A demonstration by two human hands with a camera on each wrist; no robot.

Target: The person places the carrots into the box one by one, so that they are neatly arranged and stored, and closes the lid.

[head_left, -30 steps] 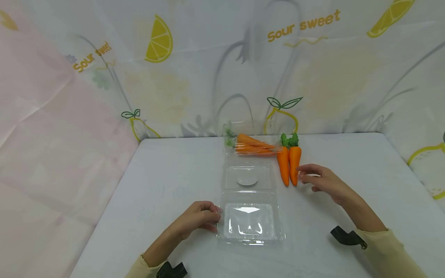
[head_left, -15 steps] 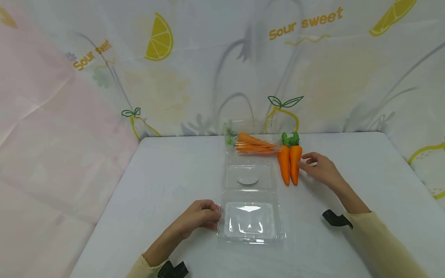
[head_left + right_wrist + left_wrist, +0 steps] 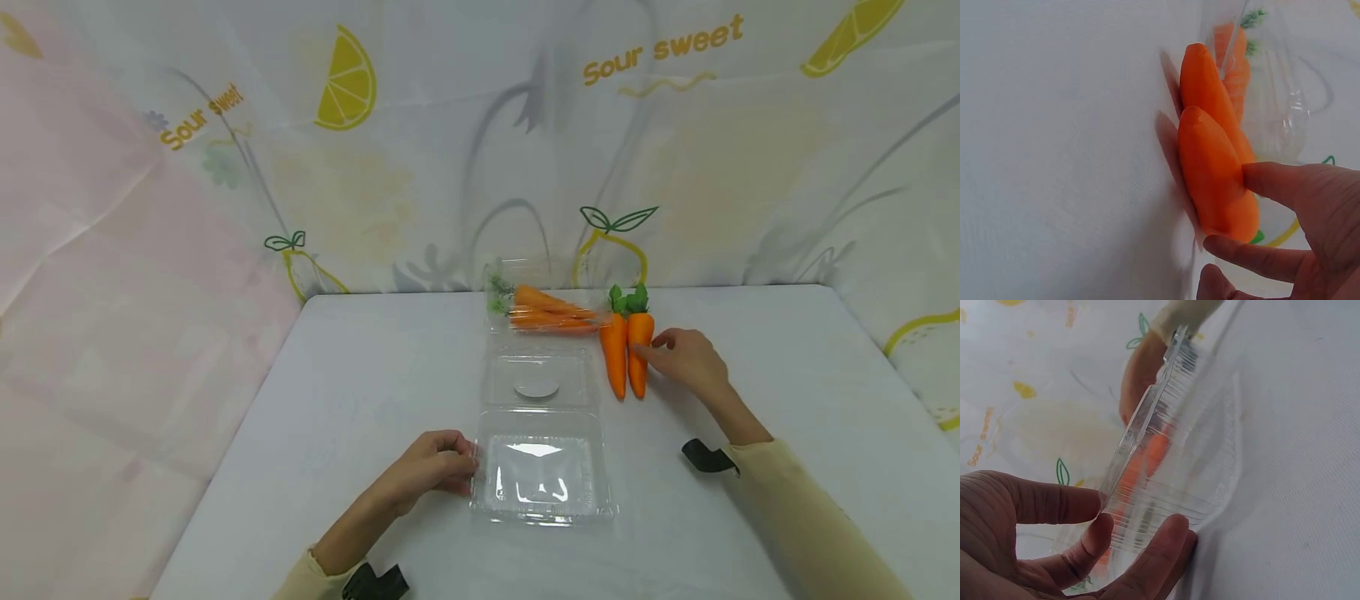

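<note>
Starting left: yellowish left sleeve (image 3: 309,579), black device (image 3: 375,583) at the wrist, then left hand (image 3: 423,471), pinching the left rim of the clear plastic clamshell (image 3: 536,521). Left wrist view has two fingertips meeting at the rim, more fingers lower along the wall. Clamshell lies open just right of that hand: deep half closest to the body, lid half (image 3: 498,379) beyond it, white rounded mark inside the lid area. Past the lid, farther out than both hands, sits a clear plastic pack (image 3: 517,271) with slim orange carrots (image 3: 543,302) lying crosswise, feathery greens on the left-hand end. Next over, between the pack and the right hand, two loose plump carrots, leafy tops pointing away from the body, tips toward it. Left loose carrot (image 3: 613,354) is just beside its neighbour, out of the right hand's grip. Right loose carrot (image 3: 1213,178) is at the fingertips of the right hand (image 3: 692,362): thumb on one side, forefinger on the other, a pinch with the carrot lying on the white table (image 3: 360,375). Can't tell how firm. Right sleeve (image 3: 817,517) and second black device (image 3: 708,457) follow behind that hand.
</note>
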